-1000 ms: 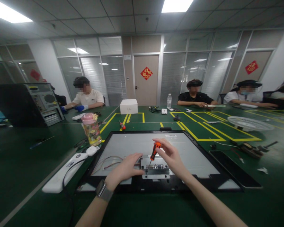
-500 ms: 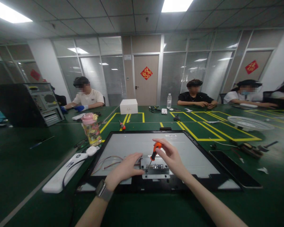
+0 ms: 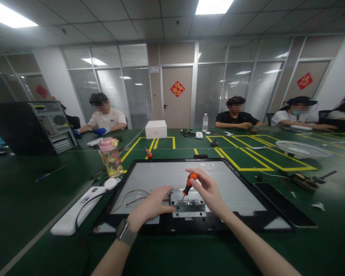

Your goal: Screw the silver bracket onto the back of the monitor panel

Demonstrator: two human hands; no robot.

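A screwdriver (image 3: 186, 186) with an orange and black handle is in my right hand (image 3: 208, 188), its shaft slanting down to the left. Its tip reaches the lower left part of a metal bracket box (image 3: 189, 209) with connector ports along it. My left hand (image 3: 151, 203) lies at the left side of that bracket, thumb and fingers apart, fingertips at its edge. Beneath both hands is a flat display panel (image 3: 232, 184), back side up, in a black frame. Thin coloured wires (image 3: 132, 195) run left from the bracket, partly behind my left hand.
Left of the panel are a white power bank-like device (image 3: 77, 212) with a black cable and a pink-lidded bottle (image 3: 110, 157). A black phone-like slab (image 3: 284, 205) lies right. A computer case (image 3: 31, 126) stands far left. Several people sit across the green table (image 3: 172, 249).
Both hands stay in nearly the same place, and the screwdriver handle looks slightly turned or shifted in my right hand. The view has moved a little.
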